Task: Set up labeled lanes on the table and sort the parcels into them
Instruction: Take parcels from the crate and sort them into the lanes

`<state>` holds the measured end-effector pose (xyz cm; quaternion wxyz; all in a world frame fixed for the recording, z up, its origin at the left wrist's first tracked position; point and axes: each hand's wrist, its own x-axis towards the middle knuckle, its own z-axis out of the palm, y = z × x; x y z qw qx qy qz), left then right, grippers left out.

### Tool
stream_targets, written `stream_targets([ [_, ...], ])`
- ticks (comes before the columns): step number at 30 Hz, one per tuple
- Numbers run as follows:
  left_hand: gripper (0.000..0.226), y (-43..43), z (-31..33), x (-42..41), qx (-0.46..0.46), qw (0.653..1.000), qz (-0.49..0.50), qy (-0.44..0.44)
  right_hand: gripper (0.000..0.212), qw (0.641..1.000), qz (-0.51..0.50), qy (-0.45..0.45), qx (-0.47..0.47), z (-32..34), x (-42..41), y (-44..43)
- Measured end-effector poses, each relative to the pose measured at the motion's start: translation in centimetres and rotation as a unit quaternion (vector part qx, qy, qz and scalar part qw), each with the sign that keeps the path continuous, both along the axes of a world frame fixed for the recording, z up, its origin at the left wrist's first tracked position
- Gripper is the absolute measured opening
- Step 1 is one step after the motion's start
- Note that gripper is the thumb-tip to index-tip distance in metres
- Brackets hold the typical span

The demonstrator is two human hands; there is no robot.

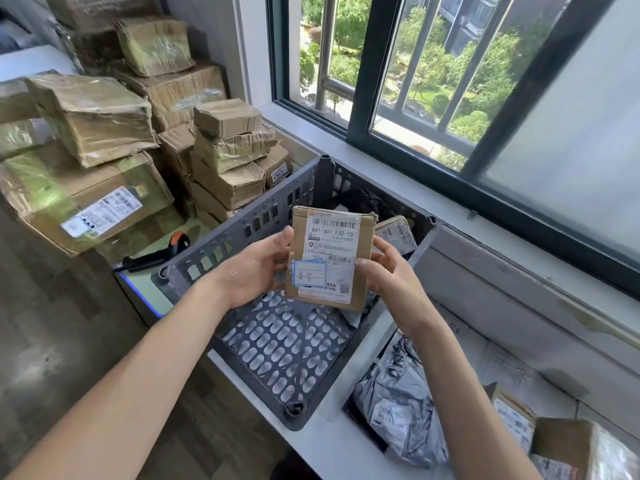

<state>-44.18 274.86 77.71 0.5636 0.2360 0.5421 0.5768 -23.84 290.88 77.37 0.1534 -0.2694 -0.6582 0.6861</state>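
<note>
A small flat cardboard parcel with a white shipping label and a blue-bordered handwritten sticker is held up over the dark plastic crate. My left hand grips its left edge, thumb on the front near the sticker. My right hand pinches its right edge. Another small labelled parcel lies in the crate's far corner beside dark bags. Grey poly-bag parcels and small boxes lie on the white table at lower right.
Stacks of taped cardboard boxes fill the left side. A black and orange barcode scanner lies on a surface left of the crate. The window sill and barred window run along the right. Wooden floor shows at lower left.
</note>
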Motion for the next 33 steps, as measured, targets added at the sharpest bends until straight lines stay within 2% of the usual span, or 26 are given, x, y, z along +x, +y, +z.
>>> stream_targets([
  [2,0.091,0.2,-0.3,-0.3,-0.007,0.999,0.032,-0.033,0.084,1.000,-0.011,0.024,-0.015,0.2,0.7,-0.1],
  [4,0.089,0.5,-0.6,-0.6,-0.017,0.997,0.064,-0.047,0.087,0.998,-0.011,0.052,-0.019,0.5,1.7,-0.2],
  [10,0.083,1.3,-0.5,0.3,-0.026,0.994,0.079,-0.066,0.089,0.993,0.039,0.098,0.048,2.7,4.8,0.1],
  [14,0.072,2.7,0.3,2.3,-0.011,0.998,0.021,-0.054,0.085,0.994,0.001,0.102,0.048,3.4,6.4,0.1],
  [19,0.055,4.3,2.0,5.4,0.023,0.997,-0.056,-0.051,0.072,0.994,-0.085,0.059,0.023,3.2,9.0,0.1],
  [23,0.056,5.8,2.3,7.5,0.026,0.995,-0.096,0.003,0.066,0.990,-0.118,0.063,-0.034,2.7,11.5,-0.1],
  [27,0.045,7.1,2.3,9.6,0.054,0.995,-0.079,-0.029,0.057,0.972,-0.138,0.122,-0.148,1.1,13.9,-0.1],
  [30,0.036,8.2,2.9,11.8,0.088,0.988,-0.119,-0.033,0.076,0.918,-0.166,0.202,-0.299,-0.6,15.4,-0.7],
  [33,0.033,9.4,3.8,14.4,0.096,0.981,-0.167,-0.020,0.080,0.870,-0.173,0.278,-0.367,-2.6,16.3,-1.5],
])
